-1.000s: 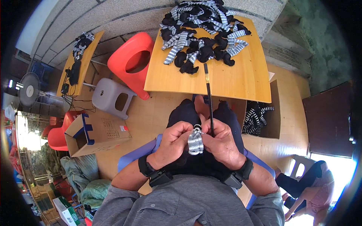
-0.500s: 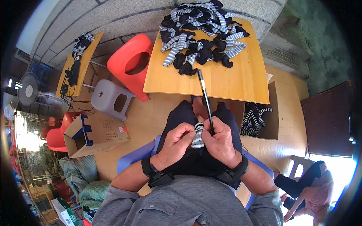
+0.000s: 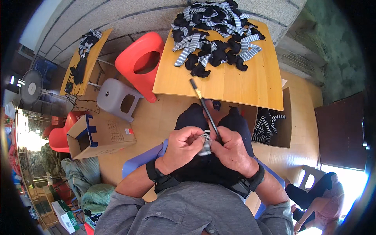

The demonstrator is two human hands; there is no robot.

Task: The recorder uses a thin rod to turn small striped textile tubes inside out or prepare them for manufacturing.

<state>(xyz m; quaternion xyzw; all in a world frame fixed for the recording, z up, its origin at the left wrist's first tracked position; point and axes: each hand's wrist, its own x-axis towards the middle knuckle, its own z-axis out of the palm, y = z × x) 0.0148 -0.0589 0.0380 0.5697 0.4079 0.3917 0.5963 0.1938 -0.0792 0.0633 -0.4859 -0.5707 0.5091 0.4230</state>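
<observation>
Between my hands, above my lap, is a small black-and-white striped knit piece [image 3: 205,149] that looks like a sock. My left hand [image 3: 181,148] pinches its left side with thumb and fingers. My right hand [image 3: 235,152] pinches the other side and also holds a slim black rod [image 3: 207,107] with a pale band near its far end. The rod tilts up and left toward the table edge. Where it ends inside my right fingers is hidden. A heap of black and grey-striped knit pieces [image 3: 219,53], much like socks, lies on the wooden table [image 3: 250,88].
Under the table's right side, a cardboard box [image 3: 286,125] holds striped knits. A red stool [image 3: 135,58], a grey stool [image 3: 113,98] and another carton [image 3: 105,137] stand left. A fan [image 3: 31,87] is farther left. Another person [image 3: 321,199] sits at lower right.
The rod has swung from nearly upright to a leftward tilt, its far end lower. The striped piece looks more bunched between my fingers. The whole view has shifted slightly.
</observation>
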